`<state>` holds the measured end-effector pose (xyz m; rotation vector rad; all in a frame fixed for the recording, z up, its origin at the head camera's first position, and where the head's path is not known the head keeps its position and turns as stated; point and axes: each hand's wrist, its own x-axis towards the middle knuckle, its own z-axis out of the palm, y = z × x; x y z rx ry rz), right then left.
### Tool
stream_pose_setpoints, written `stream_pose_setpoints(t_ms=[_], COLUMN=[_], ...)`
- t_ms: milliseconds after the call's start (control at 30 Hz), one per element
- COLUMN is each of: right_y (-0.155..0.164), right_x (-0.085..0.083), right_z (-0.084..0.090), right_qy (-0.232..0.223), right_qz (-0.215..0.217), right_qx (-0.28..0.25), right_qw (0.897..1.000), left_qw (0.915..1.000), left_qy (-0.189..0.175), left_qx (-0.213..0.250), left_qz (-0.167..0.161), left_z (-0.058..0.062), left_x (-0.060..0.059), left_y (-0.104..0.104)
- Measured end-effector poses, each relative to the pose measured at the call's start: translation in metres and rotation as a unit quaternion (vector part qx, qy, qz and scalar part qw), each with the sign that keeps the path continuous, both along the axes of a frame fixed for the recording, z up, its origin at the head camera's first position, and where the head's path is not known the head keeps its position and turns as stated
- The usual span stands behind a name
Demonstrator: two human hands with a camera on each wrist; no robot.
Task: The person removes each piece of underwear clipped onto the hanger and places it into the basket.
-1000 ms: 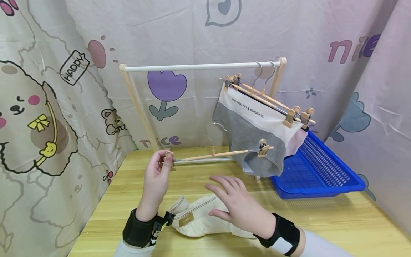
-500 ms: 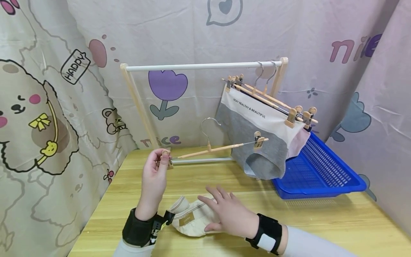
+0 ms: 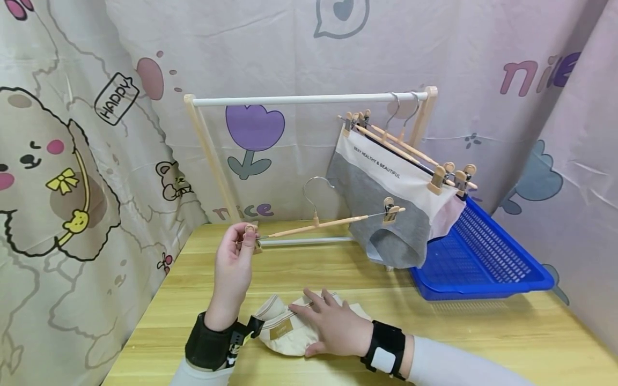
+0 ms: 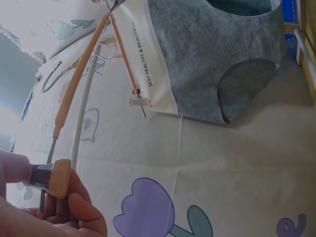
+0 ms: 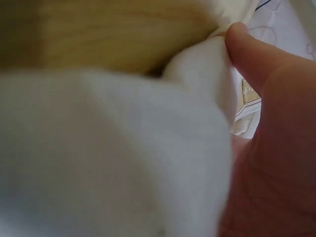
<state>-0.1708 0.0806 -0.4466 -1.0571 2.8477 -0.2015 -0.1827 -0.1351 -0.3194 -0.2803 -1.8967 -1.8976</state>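
Observation:
At the left end of a wooden clip hanger (image 3: 309, 228), my left hand (image 3: 233, 257) pinches a clip (image 4: 52, 177) between thumb and fingers. The hanger's metal hook points up, and its other clip (image 3: 390, 212) sits at the right end. My right hand (image 3: 338, 324) lies over cream underpants (image 3: 285, 327) on the table, fingers spread. In the right wrist view its thumb (image 5: 252, 52) touches the cream fabric (image 5: 197, 84), which partly blurs the view. A tan label and striped waistband show left of the hand; the palm hides the middle of the garment.
A rack with a white rail (image 3: 299, 99) stands behind. Grey-and-white underpants (image 3: 386, 198) and a pink pair (image 3: 446, 217) hang from clip hangers at its right end. A blue basket (image 3: 483, 292) sits at the right on the wooden table (image 3: 169, 321).
My right hand has moved left and down onto the cream underpants. The hanger's right end has tilted up a little, while my left hand keeps its pinch on the clip.

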Motion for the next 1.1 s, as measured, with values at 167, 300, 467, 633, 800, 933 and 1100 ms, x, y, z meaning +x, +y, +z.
stream_pose_setpoints(t_ms=[167,300,467,633,800,933,1100], right_y=[-0.0033,-0.0033,-0.0016,0.0005,0.0018,0.0015,0.002], right_x=[-0.0021,-0.0029,-0.0037,-0.0045,-0.0048,-0.0042,-0.0021], right_z=[-0.0027,-0.0044,-0.0052,-0.0054,-0.005,-0.0016,0.0027], right_qy=[-0.02,0.005,0.063,0.088,0.078,0.084,0.074], right_qz=[-0.007,0.003,0.031,0.047,0.058,0.069,0.069], right_qx=[-0.003,0.003,0.02,0.022,-0.007,-0.009,-0.002], right_qw=[1.0,1.0,0.997,0.995,0.995,0.994,0.995], left_qw=[1.0,1.0,1.0,1.0,1.0,1.0,0.9998], left_qy=[0.001,-0.001,0.002,0.0,-0.005,-0.005,-0.001], left_qx=[-0.002,-0.004,0.001,0.008,0.002,0.004,0.012], left_qz=[-0.001,0.004,0.003,0.001,0.006,0.007,0.013], left_z=[0.0008,0.0009,0.0006,0.0014,0.0016,0.0009,0.0002], left_x=[0.0021,0.0016,0.0014,0.0011,0.0002,-0.0004,-0.0006], left_y=[0.0009,0.0006,-0.0004,-0.0008,-0.0013,-0.0022,-0.0025])
